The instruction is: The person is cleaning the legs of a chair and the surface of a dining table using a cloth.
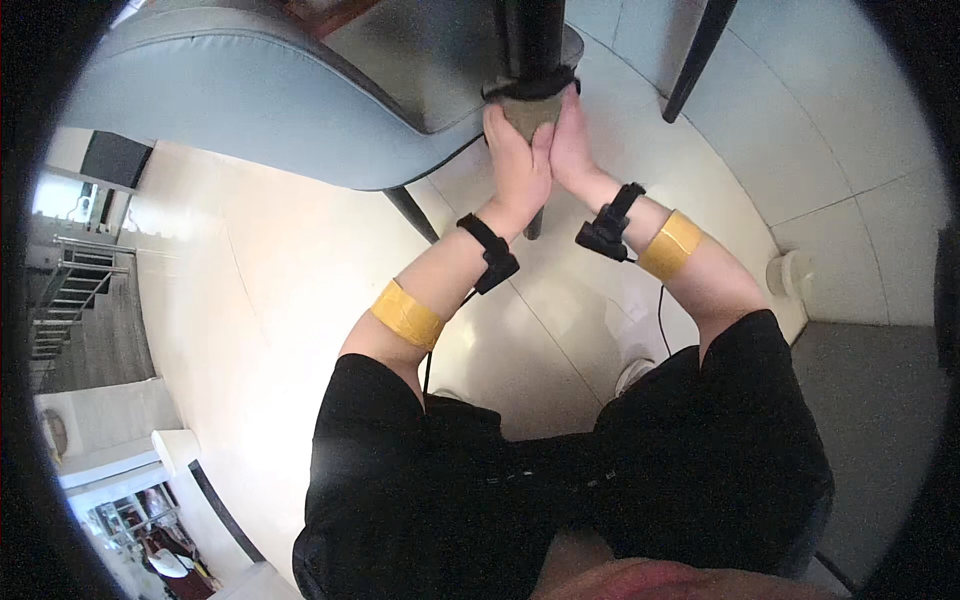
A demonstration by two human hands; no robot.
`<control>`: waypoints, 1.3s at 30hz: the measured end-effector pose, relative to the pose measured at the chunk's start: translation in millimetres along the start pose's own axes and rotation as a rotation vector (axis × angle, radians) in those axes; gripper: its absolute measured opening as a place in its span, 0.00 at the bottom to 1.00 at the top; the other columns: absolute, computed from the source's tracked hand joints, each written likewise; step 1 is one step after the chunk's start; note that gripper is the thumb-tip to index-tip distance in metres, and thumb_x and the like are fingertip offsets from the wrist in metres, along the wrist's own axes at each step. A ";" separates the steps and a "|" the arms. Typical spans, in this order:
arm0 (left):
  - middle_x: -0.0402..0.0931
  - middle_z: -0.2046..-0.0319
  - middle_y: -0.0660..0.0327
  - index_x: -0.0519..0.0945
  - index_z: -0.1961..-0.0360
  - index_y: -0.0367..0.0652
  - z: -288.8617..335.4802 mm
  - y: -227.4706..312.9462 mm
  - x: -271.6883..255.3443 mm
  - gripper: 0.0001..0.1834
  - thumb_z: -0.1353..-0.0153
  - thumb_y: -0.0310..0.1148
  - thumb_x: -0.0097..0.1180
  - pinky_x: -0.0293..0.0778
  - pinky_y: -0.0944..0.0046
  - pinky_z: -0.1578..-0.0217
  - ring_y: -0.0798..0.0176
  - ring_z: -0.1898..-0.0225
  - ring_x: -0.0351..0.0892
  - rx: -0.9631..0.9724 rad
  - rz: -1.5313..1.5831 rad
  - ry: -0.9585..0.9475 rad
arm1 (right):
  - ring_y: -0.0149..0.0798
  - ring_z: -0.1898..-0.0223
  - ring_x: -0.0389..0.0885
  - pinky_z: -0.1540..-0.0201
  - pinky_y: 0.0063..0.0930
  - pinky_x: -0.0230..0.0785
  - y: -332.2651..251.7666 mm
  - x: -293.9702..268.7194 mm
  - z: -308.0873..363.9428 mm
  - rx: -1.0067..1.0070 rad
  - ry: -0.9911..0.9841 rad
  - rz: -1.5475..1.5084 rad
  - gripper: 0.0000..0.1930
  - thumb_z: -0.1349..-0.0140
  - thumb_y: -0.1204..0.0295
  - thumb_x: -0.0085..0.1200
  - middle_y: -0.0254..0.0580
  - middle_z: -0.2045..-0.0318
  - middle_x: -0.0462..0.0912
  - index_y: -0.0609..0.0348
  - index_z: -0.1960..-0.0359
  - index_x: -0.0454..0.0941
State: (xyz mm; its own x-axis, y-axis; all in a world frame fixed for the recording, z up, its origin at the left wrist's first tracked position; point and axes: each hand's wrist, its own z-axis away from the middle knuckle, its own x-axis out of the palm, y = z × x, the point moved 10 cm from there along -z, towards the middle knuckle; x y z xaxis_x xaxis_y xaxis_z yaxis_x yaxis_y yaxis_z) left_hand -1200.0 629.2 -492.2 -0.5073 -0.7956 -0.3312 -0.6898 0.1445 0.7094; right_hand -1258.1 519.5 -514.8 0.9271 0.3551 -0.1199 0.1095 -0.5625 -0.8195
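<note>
Pale floor (290,240), seemingly olive-brown piece (530,114)

Pale cream, glossy tiled floor (300,250) carrying dark legs and a pair of light shoes.
Thin joints are running between the tiles, and bright light is reflecting off the left part. A slim black tapered leg (411,214) is slanting down to the tiles beside a grey-blue upholstered chair (260,110), and a shorter dark leg tip (534,224) is showing farther right. A white shoe (634,376) is resting on the floor, its pale, mostly hidden partner (450,395) standing to its left.
</note>
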 end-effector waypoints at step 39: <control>0.60 0.44 0.30 0.55 0.38 0.20 -36.2 47.3 -29.3 0.40 0.35 0.42 0.60 0.56 0.40 0.37 0.28 0.42 0.61 0.195 -0.187 0.161 | 0.41 0.49 0.78 0.40 0.36 0.68 -53.4 7.2 -39.1 0.275 -0.156 -0.455 0.22 0.22 0.63 0.28 0.50 0.48 0.80 0.65 0.44 0.71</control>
State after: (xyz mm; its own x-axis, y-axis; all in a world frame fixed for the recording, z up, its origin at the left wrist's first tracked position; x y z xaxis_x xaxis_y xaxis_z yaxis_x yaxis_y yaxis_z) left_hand -1199.0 638.1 -426.4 -0.2842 -0.8998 -0.3309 -0.8575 0.0842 0.5075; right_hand -1243.3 523.0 -450.0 0.7417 0.6349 0.2162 0.3696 -0.1180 -0.9217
